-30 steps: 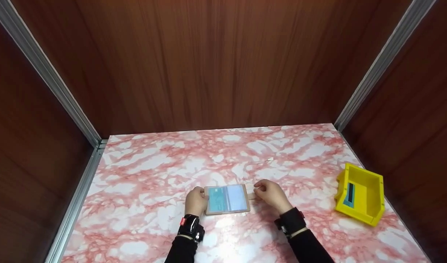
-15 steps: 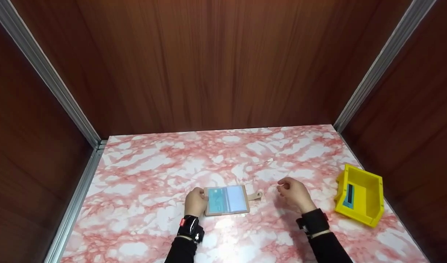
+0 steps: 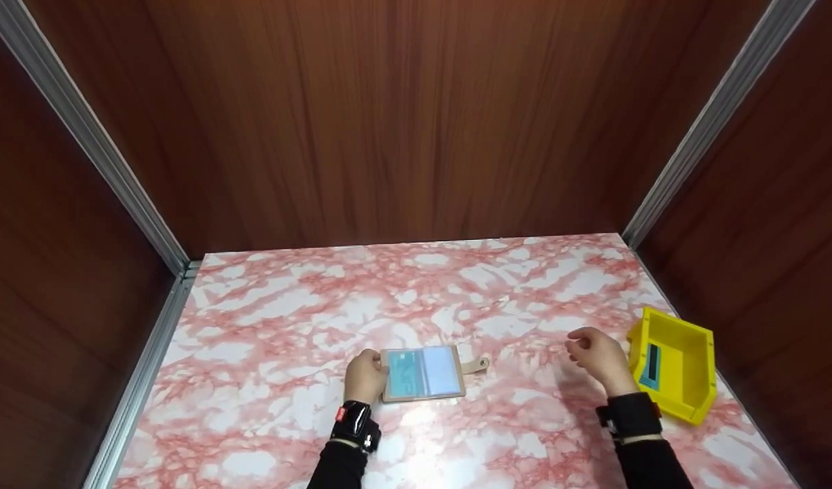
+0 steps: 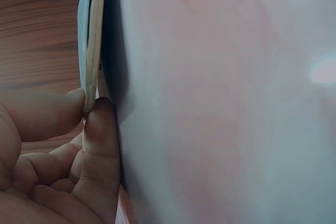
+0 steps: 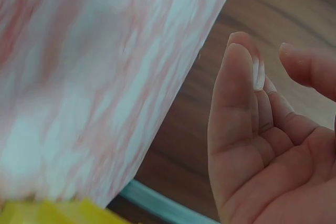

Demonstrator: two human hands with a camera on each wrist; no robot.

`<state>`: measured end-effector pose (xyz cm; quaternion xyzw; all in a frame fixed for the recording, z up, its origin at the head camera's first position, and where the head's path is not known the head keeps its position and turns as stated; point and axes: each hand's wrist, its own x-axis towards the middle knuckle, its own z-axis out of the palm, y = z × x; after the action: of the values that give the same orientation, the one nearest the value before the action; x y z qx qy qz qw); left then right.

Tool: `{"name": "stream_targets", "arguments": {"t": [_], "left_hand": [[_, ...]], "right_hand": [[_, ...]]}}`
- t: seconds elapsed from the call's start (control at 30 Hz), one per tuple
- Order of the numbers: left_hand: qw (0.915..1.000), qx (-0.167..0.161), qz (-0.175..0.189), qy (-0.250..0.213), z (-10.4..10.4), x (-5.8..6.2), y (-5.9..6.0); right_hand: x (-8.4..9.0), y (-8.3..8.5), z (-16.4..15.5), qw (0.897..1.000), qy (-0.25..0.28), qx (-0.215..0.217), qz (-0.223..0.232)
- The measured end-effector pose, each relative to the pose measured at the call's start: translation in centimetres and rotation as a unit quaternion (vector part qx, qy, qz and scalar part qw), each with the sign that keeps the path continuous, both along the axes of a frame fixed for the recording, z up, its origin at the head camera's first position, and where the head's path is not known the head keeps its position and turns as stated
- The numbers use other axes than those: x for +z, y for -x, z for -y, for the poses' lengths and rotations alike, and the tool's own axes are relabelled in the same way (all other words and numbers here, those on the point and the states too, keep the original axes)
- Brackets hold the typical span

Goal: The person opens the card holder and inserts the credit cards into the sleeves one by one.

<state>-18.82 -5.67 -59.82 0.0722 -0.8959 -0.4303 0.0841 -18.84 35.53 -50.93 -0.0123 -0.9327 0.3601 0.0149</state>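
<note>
Tan leather card holder (image 3: 422, 373), lying open with clear sleeves showing a teal card, rests flat near the front middle of the pink-and-white marbled surface (image 3: 416, 285). Its small strap tab sticks out on the right edge, free and untouched.

The left hand (image 3: 365, 375) pinches the holder's left edge; in the left wrist view the thumb and a fingertip (image 4: 100, 129) squeeze the thin tan edge where it meets the surface. The right hand (image 3: 595, 356) hovers well right of the holder, just beside the yellow plastic bin (image 3: 674, 370), fingers loosely curved and grasping nothing; the right wrist view shows an empty palm with relaxed fingers (image 5: 241, 108). Inside the bin a teal card (image 3: 652, 363) stands upright against the left wall.

Risks, as judged from this layout:
- The left pinch sits only on one edge, so a sideways tug could let the holder pivot or slide on the smooth marbled top.
- The open cover could flip partly shut, since nothing weighs down its right half.
- The bin sits near the right edge of the surface and at an angle; a knock from the nearby right hand could shift it or topple the standing card.
- Glare on the clear sleeves could hide which pocket is filled.
</note>
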Motion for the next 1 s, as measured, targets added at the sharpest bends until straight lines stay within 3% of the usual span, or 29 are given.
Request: {"name": "stream_targets", "arguments": {"t": [0.4,1.0], "left_hand": [[1.0,-0.005,0.005,-0.003,0.1,0.3,-0.1],[1.0,-0.003,0.001,-0.001,0.1,0.1,0.0]], "right_hand": [[2.0,-1.0,-5.3,0.998,-0.001,-0.047,0.035],[2.1,-0.9,-10.8,0.982,-0.016,-0.138,0.127]]}}
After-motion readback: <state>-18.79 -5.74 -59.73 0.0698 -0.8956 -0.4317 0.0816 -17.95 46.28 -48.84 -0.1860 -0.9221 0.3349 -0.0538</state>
